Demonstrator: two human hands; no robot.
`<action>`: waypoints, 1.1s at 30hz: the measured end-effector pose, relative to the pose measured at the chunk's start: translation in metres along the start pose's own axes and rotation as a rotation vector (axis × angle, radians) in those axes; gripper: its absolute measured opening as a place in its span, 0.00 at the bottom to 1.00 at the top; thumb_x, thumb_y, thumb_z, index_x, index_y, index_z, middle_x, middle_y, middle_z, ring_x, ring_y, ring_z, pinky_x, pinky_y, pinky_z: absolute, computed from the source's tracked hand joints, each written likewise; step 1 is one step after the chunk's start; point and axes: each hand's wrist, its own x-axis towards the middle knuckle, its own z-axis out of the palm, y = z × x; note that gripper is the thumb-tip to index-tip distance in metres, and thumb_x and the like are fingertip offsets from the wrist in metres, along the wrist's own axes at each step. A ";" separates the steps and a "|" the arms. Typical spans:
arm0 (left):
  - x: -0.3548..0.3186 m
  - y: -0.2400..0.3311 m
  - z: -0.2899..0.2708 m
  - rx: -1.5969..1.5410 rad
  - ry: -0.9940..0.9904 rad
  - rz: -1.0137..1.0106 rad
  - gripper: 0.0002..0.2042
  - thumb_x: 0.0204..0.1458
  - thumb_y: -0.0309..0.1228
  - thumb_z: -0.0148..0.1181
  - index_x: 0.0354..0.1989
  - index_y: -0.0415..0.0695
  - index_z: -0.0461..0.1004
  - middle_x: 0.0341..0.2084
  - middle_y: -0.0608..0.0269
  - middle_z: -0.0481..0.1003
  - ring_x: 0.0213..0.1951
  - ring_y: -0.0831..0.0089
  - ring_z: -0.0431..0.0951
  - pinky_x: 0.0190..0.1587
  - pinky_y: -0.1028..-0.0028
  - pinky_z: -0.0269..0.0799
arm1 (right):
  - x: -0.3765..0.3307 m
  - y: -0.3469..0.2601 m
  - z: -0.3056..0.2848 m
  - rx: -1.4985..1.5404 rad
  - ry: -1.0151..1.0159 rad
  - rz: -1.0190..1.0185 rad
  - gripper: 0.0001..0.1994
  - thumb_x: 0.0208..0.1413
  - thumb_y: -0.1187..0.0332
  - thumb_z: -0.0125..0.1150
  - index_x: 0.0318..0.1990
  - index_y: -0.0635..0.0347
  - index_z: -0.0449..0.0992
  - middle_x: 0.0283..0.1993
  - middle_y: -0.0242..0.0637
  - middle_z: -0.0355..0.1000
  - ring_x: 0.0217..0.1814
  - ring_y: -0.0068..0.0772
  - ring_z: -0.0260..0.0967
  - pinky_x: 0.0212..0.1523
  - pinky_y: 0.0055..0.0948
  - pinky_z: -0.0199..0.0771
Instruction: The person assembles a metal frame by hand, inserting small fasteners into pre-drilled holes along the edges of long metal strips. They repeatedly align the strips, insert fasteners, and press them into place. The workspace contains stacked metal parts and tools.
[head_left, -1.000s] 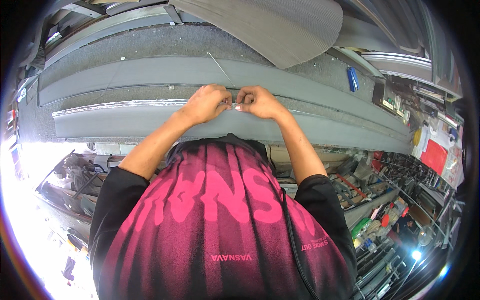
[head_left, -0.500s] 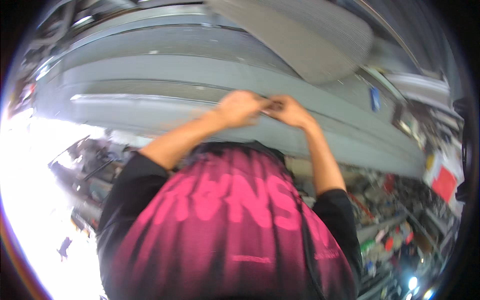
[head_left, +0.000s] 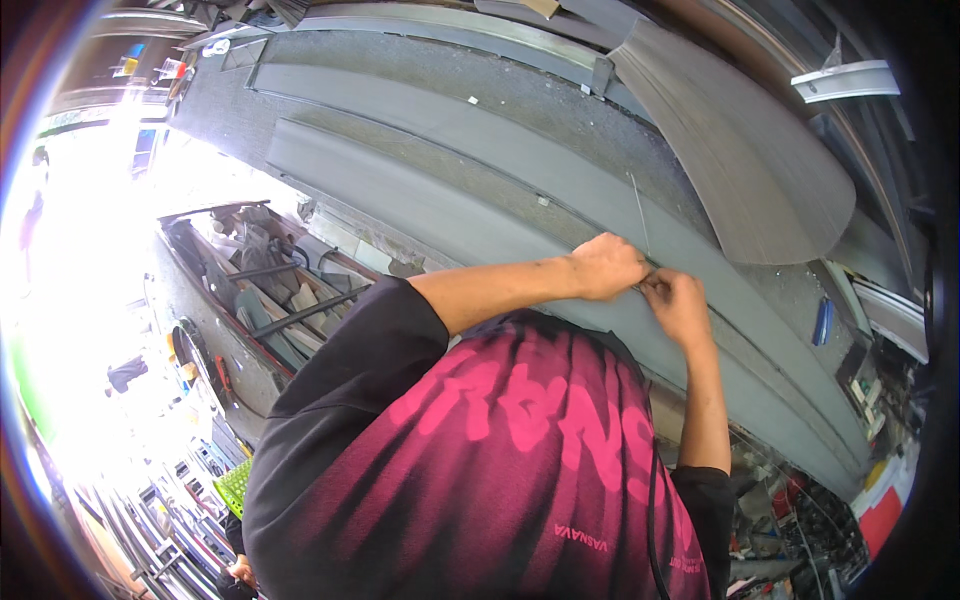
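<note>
Pinching together at about two o'clock, the left hand (head_left: pixel 605 266) and right hand (head_left: pixel 676 305) meet fingertip to fingertip on the edge of a long grey panel (head_left: pixel 480 215). Both are closed around a thin wire (head_left: pixel 640 215) that rises from between them towards twelve o'clock. A curved grey sheet (head_left: pixel 750 170) lies beyond the panel, at one o'clock.

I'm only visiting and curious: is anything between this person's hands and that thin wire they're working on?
Nothing visible. The left hand and right hand meet over the long grey panel, and both seem to pinch the thin wire that sticks up between them. The exact grip is too small to see.
</note>
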 end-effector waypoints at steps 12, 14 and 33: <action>-0.003 0.033 -0.015 0.285 -0.042 -0.063 0.09 0.57 0.27 0.68 0.44 0.44 0.88 0.46 0.58 0.88 0.56 0.54 0.83 0.53 0.57 0.87 | -0.004 0.016 0.016 -0.097 0.084 -0.215 0.08 0.54 0.69 0.72 0.38 0.64 0.83 0.36 0.47 0.80 0.43 0.59 0.80 0.45 0.53 0.79; 0.000 0.036 -0.018 0.317 -0.061 -0.083 0.08 0.56 0.26 0.68 0.43 0.44 0.89 0.46 0.57 0.87 0.57 0.55 0.82 0.54 0.57 0.87 | -0.005 0.018 0.019 -0.090 0.080 -0.185 0.08 0.56 0.69 0.71 0.39 0.63 0.84 0.38 0.47 0.81 0.44 0.59 0.81 0.47 0.54 0.80; 0.013 0.025 -0.005 0.002 0.011 -0.331 0.04 0.51 0.21 0.70 0.33 0.44 0.89 0.39 0.56 0.85 0.53 0.51 0.82 0.53 0.53 0.85 | -0.002 0.011 0.034 -0.013 0.185 0.090 0.04 0.56 0.72 0.73 0.37 0.61 0.87 0.37 0.49 0.84 0.43 0.60 0.83 0.48 0.55 0.83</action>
